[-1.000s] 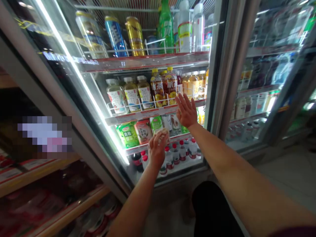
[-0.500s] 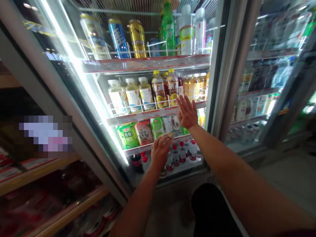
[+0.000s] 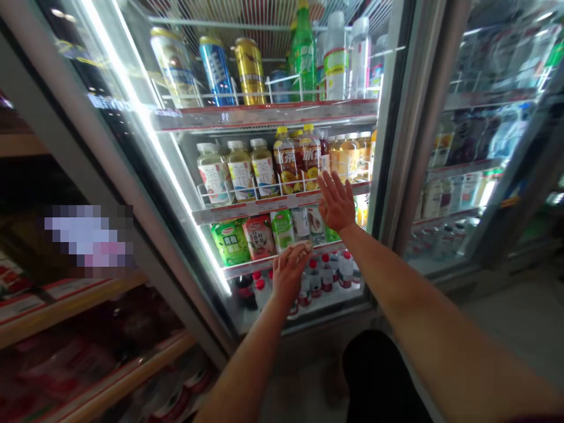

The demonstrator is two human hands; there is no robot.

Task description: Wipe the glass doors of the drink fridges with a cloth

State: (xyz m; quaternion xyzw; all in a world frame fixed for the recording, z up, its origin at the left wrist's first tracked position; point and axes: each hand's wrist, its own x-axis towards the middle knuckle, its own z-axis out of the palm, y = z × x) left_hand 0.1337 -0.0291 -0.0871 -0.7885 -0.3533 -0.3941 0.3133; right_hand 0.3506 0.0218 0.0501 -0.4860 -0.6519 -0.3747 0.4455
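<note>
My right hand [image 3: 337, 202] is stretched out with its fingers spread, palm toward the glass front [image 3: 304, 232] of a lit drinks fridge. It appears to lie flat on the glass. Lower and to the left, my left hand [image 3: 287, 270] has its fingers curled over a pale, crumpled cloth [image 3: 304, 249], mostly hidden under them. Behind the hands, iced tea bottles with yellow caps [image 3: 287, 161] stand on the middle shelf. Below them are a green pouch [image 3: 231, 242], a red pouch [image 3: 259, 236] and a green carton [image 3: 282, 228]. Red-capped bottles [image 3: 326, 273] fill the bottom.
A metal door frame [image 3: 408, 135] borders the glass on the right, with another stocked fridge [image 3: 467, 147] beyond it. Cans [image 3: 249, 70] and a green bottle [image 3: 304, 56] stand on the top shelf. Wooden shelves [image 3: 88, 305] with goods are at left. My dark-clothed knee [image 3: 374, 364] is below.
The whole view has shifted slightly, so the fridge appears a little to the right. Both hands keep nearly the same pose and place against the fridge front.
</note>
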